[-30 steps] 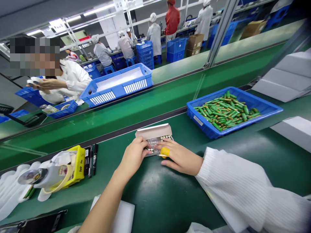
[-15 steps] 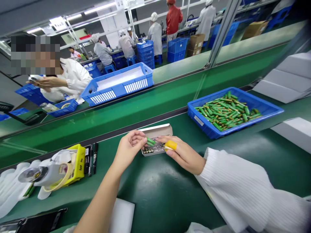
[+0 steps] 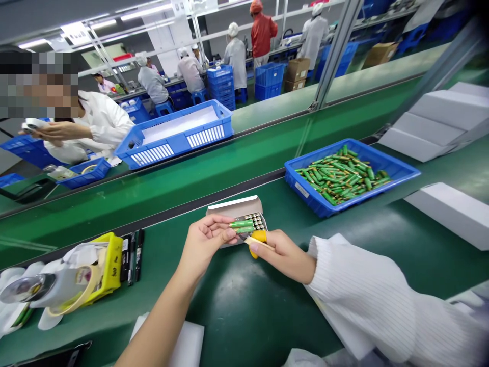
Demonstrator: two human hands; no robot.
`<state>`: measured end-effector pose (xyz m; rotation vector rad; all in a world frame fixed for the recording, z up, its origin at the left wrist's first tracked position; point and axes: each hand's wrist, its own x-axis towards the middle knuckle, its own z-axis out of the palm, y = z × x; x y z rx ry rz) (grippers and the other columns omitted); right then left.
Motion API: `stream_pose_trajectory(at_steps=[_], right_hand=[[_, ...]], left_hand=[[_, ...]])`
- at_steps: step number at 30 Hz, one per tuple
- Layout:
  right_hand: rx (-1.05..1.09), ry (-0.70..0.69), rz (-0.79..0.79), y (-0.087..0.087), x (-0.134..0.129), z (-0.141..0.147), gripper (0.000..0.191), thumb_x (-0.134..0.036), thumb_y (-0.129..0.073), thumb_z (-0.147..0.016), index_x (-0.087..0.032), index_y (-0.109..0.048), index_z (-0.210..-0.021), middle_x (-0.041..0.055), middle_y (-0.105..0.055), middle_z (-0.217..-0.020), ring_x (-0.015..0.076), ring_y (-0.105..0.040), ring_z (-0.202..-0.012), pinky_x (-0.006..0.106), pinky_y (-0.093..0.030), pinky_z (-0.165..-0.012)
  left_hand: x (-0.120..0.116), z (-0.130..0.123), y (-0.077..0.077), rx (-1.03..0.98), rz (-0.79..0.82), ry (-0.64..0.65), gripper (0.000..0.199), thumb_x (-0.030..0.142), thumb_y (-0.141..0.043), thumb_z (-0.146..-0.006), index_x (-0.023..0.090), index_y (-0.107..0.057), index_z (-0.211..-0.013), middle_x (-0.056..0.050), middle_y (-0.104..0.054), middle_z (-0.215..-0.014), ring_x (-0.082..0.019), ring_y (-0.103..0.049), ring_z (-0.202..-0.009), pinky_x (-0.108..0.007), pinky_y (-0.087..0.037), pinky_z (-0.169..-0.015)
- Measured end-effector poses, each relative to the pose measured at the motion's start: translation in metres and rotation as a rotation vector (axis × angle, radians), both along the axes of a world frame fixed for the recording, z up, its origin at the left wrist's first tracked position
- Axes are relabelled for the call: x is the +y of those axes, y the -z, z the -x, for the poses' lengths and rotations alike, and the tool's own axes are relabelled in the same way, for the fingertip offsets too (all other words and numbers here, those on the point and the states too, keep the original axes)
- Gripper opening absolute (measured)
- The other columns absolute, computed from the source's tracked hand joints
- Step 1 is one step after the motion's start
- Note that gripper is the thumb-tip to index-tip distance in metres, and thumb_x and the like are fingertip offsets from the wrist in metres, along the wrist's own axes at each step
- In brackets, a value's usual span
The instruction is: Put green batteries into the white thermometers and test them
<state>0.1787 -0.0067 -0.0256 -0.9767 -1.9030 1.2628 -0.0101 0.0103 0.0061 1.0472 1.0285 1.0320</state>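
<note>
My left hand (image 3: 208,237) is closed on green batteries (image 3: 243,224), pinched between thumb and fingers and lying sideways. Close by on the right is my right hand (image 3: 284,252), with yellow coverings on its fingers. It grips a slim pale tool (image 3: 263,243) whose dark tip points at the batteries; its exact kind is unclear. Behind both hands lies a small white cardboard box (image 3: 233,208) with its lid raised. Round metal battery ends show in rows at its right side, while my hands hide much of the rest.
A blue tray (image 3: 305,199) heaped with green batteries stands at the right. White boxes (image 3: 454,209) lie beyond it. On the left are a yellow basket (image 3: 112,265) and black pens (image 3: 133,257). Across the green divider, a co-worker in white (image 3: 103,117) sits near a blue crate (image 3: 171,137).
My right hand has drawn back from over the box and brought the pale tool to the batteries in my left hand. More battery ends show in the box. The view has shifted slightly.
</note>
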Motion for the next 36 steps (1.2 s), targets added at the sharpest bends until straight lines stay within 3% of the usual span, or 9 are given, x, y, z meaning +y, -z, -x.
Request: stream_pose_trajectory(at_steps=[6,10,14,16,20,25,29,32,36], right_hand=[[0.165,0.021,0.092,0.0,-0.001,0.002,0.039,-0.045,-0.042,-0.092,-0.016,-0.048,-0.067,-0.0032,-0.036,-0.061,0.0086,-0.033,-0.057,0.023,-0.027,-0.054],[0.308,0.052,0.187,0.0,0.004,0.001,0.038,-0.046,-0.049,-0.088,-0.016,-0.047,-0.065,-0.0027,-0.038,-0.061,0.0085,-0.033,-0.057,0.023,-0.026,-0.053],[0.572,0.248,0.275,-0.004,0.015,-0.007,0.042,-0.052,-0.052,-0.085,-0.018,-0.038,-0.062,-0.0074,-0.026,-0.053,0.0058,-0.021,-0.046,0.021,-0.017,-0.044],[0.625,0.329,0.264,-0.004,0.018,-0.009,0.044,-0.057,-0.052,-0.082,-0.019,-0.038,-0.065,-0.0079,-0.031,-0.052,0.005,-0.025,-0.044,0.02,-0.02,-0.043],[0.534,0.151,0.326,0.0,0.014,-0.001,0.042,-0.057,-0.061,-0.076,-0.016,-0.051,-0.078,-0.0008,-0.057,-0.061,0.007,-0.046,-0.046,0.021,-0.035,-0.046],[0.626,0.117,0.398,0.003,0.01,0.008,0.033,-0.042,-0.071,-0.072,-0.013,-0.057,-0.081,-0.0001,-0.061,-0.061,0.0075,-0.051,-0.047,0.02,-0.04,-0.048],[0.647,0.151,0.472,-0.003,0.011,0.004,0.028,-0.035,-0.073,-0.071,-0.012,-0.06,-0.081,0.0016,-0.061,-0.066,0.0087,-0.053,-0.053,0.02,-0.04,-0.049],[0.569,0.152,0.499,-0.009,0.01,0.002,0.025,-0.031,-0.072,-0.07,-0.013,-0.057,-0.079,0.0016,-0.059,-0.069,0.0085,-0.052,-0.056,0.02,-0.039,-0.049],[0.354,0.14,0.368,-0.014,0.007,0.003,0.023,-0.025,-0.069,-0.067,-0.015,-0.053,-0.08,0.0022,-0.059,-0.075,0.0121,-0.055,-0.062,0.026,-0.045,-0.059]], left_hand=[[-0.002,-0.003,-0.002,0.088,-0.012,0.019,0.032,0.026,-0.082,-0.057,0.011,-0.063,-0.076,-0.005,-0.071,-0.068,-0.018,-0.069,-0.064,-0.03,-0.058,-0.067],[-0.004,-0.002,-0.009,0.176,-0.037,0.049,0.027,0.025,-0.082,-0.056,0.012,-0.063,-0.071,-0.005,-0.071,-0.064,-0.017,-0.068,-0.059,-0.027,-0.058,-0.062],[-0.008,0.003,-0.016,0.387,-0.147,0.126,0.019,0.025,-0.078,-0.06,0.015,-0.067,-0.07,-0.005,-0.071,-0.064,-0.017,-0.067,-0.057,-0.022,-0.055,-0.054],[-0.009,0.005,-0.013,0.496,-0.246,0.09,0.017,0.028,-0.076,-0.063,0.018,-0.069,-0.074,-0.003,-0.071,-0.065,-0.016,-0.067,-0.058,-0.021,-0.055,-0.055],[-0.013,0.001,-0.002,0.7,-0.504,-0.05,0.014,0.033,-0.073,-0.068,0.024,-0.07,-0.079,0.0,-0.07,-0.071,-0.014,-0.062,-0.055,-0.021,-0.052,-0.051],[-0.019,-0.006,-0.002,0.712,-0.753,0.034,0.011,0.024,-0.065,-0.078,0.027,-0.071,-0.085,0.001,-0.073,-0.087,-0.017,-0.068,-0.079,-0.024,-0.054,-0.068],[-0.019,-0.007,-0.004,0.661,-0.702,0.085,0.014,0.019,-0.064,-0.078,0.026,-0.073,-0.086,0.001,-0.073,-0.087,-0.017,-0.068,-0.082,-0.025,-0.054,-0.076],[-0.015,-0.006,-0.004,0.631,-0.58,-0.008,0.012,0.019,-0.064,-0.078,0.024,-0.074,-0.083,0.0,-0.074,-0.083,-0.018,-0.068,-0.079,-0.027,-0.054,-0.074],[-0.008,0.003,-0.007,0.59,-0.495,-0.118,0.008,0.021,-0.064,-0.077,0.021,-0.072,-0.079,-0.001,-0.073,-0.081,-0.017,-0.066,-0.076,-0.025,-0.053,-0.071]])
